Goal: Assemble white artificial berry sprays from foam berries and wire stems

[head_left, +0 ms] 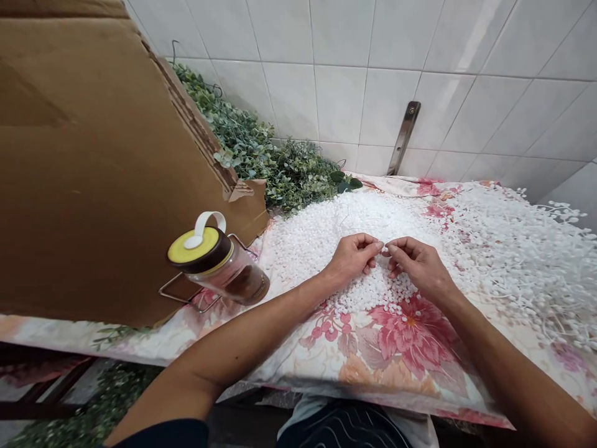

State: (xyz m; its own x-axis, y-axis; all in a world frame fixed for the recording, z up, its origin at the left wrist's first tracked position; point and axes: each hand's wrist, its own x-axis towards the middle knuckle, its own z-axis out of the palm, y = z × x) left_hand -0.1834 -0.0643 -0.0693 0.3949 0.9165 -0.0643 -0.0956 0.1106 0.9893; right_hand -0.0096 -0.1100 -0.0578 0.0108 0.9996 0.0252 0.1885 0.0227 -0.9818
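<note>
My left hand (pixel 352 258) and my right hand (pixel 417 267) hover close together above a heap of small white artificial buds (pixel 368 218). Their thumbs and forefingers curl into pinches, and the fingertips almost meet in the middle. Anything held between them is too small to make out. The heap lies on a floral cloth (pixel 392 348) with pink flowers. To the right, a mass of white artificial sprigs (pixel 522 261) spreads across the cloth.
A glass jar with a yellow lid and white loop (pixel 219 264) sits in a wire rack (pixel 186 292) left of my hands, before a large cardboard sheet (pixel 102 162). Green artificial foliage (pixel 275 168) lies behind, against a white tile wall (pixel 373 93) with a metal bracket (pixel 403 130).
</note>
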